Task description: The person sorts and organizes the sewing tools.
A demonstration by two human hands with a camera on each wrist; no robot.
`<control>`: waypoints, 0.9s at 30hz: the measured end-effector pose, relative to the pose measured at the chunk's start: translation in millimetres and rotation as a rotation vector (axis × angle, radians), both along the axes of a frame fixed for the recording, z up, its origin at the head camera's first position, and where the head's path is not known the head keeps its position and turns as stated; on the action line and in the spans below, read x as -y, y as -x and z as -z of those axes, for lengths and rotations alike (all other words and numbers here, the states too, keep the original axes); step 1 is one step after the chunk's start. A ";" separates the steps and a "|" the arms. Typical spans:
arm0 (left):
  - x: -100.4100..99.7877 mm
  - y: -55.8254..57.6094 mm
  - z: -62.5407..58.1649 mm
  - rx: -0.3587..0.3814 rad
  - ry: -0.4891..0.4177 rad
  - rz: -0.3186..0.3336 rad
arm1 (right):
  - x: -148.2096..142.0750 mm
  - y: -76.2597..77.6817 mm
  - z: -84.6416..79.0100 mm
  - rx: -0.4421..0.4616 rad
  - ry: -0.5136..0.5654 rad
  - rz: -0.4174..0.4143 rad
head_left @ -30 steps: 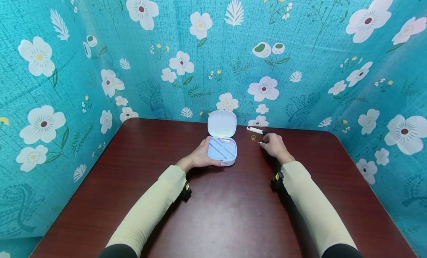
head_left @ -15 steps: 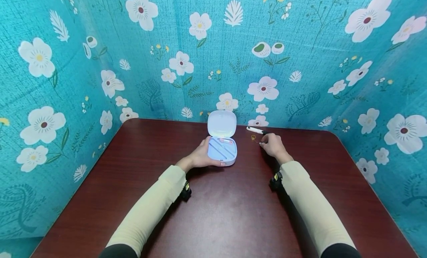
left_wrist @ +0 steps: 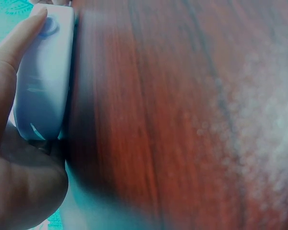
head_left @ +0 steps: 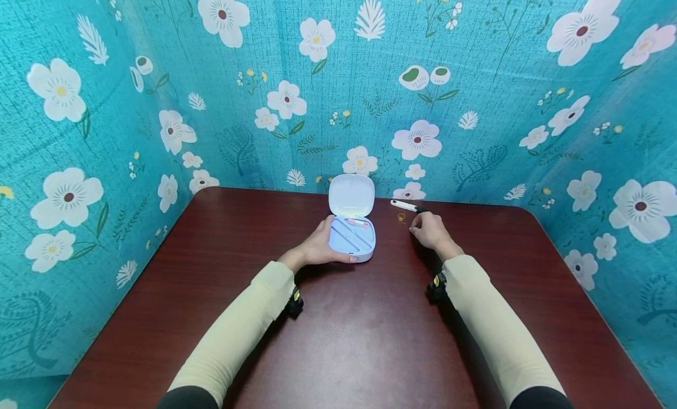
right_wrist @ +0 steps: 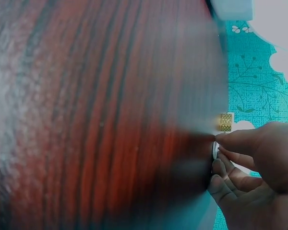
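Note:
My left hand (head_left: 319, 247) grips a light-blue hinged case (head_left: 351, 257) from its left side, the lid standing up. In the left wrist view its thumb (left_wrist: 19, 40) lies on the case's front by a round button. Inside the case are slanted slots and a small pink-and-white item (head_left: 357, 223) at the back. To the right, my right hand (head_left: 431, 230) pinches a small silvery piece (right_wrist: 215, 149) at the tabletop; its exact kind I cannot tell. Just beyond those fingertips sits a gold ring (head_left: 401, 217) with a textured band.
Behind the right hand lies a white pen-like stick with a black end (head_left: 404, 205), partly overlapped by the hand in the head view. The dark red-brown table (head_left: 365, 327) meets a teal floral cloth (head_left: 317, 103) at its back edge and sides.
My right fingertips have shifted slightly left, and less of the thin silvery piece shows between them and the gold ring. The left hand and the case have stayed in place.

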State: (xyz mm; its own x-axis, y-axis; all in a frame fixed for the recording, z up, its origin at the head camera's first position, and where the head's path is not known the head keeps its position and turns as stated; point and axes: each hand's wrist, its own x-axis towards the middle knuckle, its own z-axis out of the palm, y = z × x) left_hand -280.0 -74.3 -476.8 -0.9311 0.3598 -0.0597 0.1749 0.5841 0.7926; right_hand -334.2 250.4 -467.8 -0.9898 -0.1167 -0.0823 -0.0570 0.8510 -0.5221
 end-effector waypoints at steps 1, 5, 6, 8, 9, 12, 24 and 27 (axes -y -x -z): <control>0.0 1.0 1.5 0.000 0.002 0.001 | 0.7 -0.7 -0.7 0.006 -0.002 -0.003; 0.4 6.5 8.7 0.004 0.006 0.001 | 1.9 -3.9 -2.1 0.010 -0.004 -0.010; 0.8 7.9 10.1 0.006 0.002 0.000 | 2.2 -4.4 -1.8 0.004 -0.005 -0.007; 1.5 10.9 13.0 0.011 0.000 -0.002 | 2.5 -5.5 -1.6 -0.011 -0.004 -0.004; 1.8 11.8 13.7 0.015 -0.003 -0.003 | 2.6 -6.1 -1.5 -0.019 -0.004 -0.005; 2.5 13.3 14.8 0.021 -0.007 -0.008 | 2.5 -7.8 -1.0 -0.038 0.009 -0.003; 3.8 12.4 14.7 0.019 -0.008 -0.010 | -3.3 -15.5 -1.4 -0.003 0.178 -0.078; 3.5 12.2 13.7 0.027 -0.009 -0.009 | -2.9 -17.3 -1.4 0.006 0.199 -0.085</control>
State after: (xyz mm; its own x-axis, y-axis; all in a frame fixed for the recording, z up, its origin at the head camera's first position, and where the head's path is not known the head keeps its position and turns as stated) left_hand -292.2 -77.9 -490.4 -0.9322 0.3525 -0.0820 0.1480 0.5782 0.8024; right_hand -316.8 253.3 -466.5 -0.9752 -0.2146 -0.0552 -0.1207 0.7232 -0.6800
